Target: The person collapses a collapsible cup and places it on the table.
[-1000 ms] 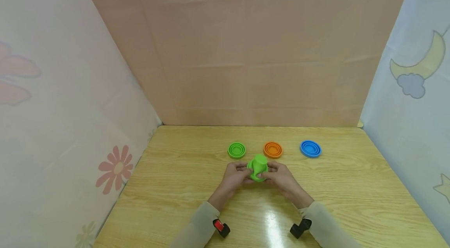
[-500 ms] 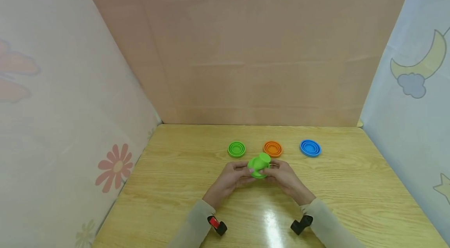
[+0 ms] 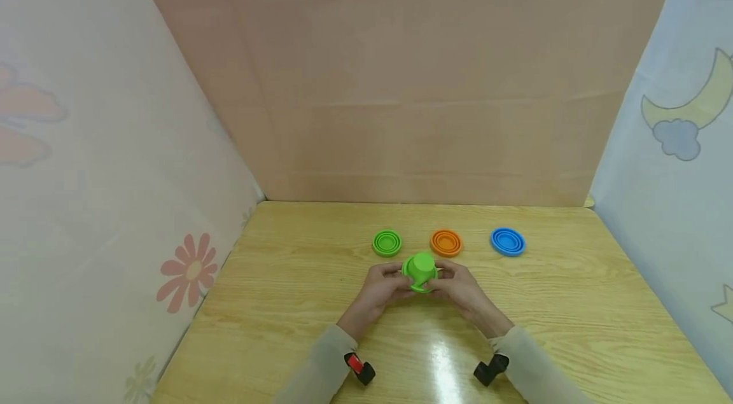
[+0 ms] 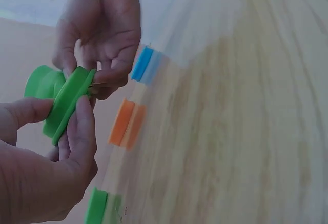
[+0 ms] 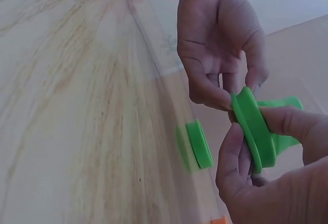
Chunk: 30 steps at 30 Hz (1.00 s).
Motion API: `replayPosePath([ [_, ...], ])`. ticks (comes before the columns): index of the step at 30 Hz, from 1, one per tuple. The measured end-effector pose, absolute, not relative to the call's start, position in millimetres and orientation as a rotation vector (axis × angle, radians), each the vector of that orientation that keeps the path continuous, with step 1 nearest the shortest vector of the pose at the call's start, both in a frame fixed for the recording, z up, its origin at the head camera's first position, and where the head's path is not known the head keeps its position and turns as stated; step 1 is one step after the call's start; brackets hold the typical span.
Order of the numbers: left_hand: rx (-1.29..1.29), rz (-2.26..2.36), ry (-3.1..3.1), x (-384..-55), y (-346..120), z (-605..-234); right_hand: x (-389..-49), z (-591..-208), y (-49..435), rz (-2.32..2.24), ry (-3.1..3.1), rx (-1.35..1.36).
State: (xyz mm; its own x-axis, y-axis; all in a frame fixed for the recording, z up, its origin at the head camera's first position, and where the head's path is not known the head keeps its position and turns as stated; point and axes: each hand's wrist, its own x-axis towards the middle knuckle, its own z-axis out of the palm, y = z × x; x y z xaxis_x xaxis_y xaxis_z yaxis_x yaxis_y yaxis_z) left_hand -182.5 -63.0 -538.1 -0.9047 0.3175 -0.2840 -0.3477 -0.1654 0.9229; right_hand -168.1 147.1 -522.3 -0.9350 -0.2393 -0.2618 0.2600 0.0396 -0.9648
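Note:
Both hands hold a green collapsible cup (image 3: 424,265) above the wooden table, near its middle. Its narrow end sticks up from the wide rim in the head view, and the wall between looks partly folded. My left hand (image 3: 378,287) pinches the cup's left side, thumb on the folded wall and fingers at the rim (image 4: 74,103). On the opposite side my right hand (image 3: 462,291) grips it likewise, thumb pressing the wall beside the narrow end (image 5: 284,124). Fingers beneath the rim are partly hidden in the head view.
Behind the hands, three flattened collapsible cups lie in a row on the table (image 3: 275,302): a green one (image 3: 387,243), an orange one (image 3: 446,243) and a blue one (image 3: 507,242). A brown backdrop (image 3: 401,105) stands behind, with patterned side walls left and right.
The held cup's narrow end leaned to the right half a second ago and now stands more central, looking shorter and wider. Both hands keep their grip with small shifts.

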Motion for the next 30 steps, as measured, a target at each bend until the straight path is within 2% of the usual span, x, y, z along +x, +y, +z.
replayPosePath([
  [13, -0.051, 2.117, 1.749, -182, -62, -536, -172, -526, 163, -2.034, 1.663, -0.177],
  [22, 0.095, 2.046, 1.586, -184, -78, -538, -171, -525, 166, -2.065, 1.588, -0.131],
  [30, 0.032, 2.031, 1.615, -186, -80, -535, -169, -525, 166, -2.06, 1.575, -0.135],
])
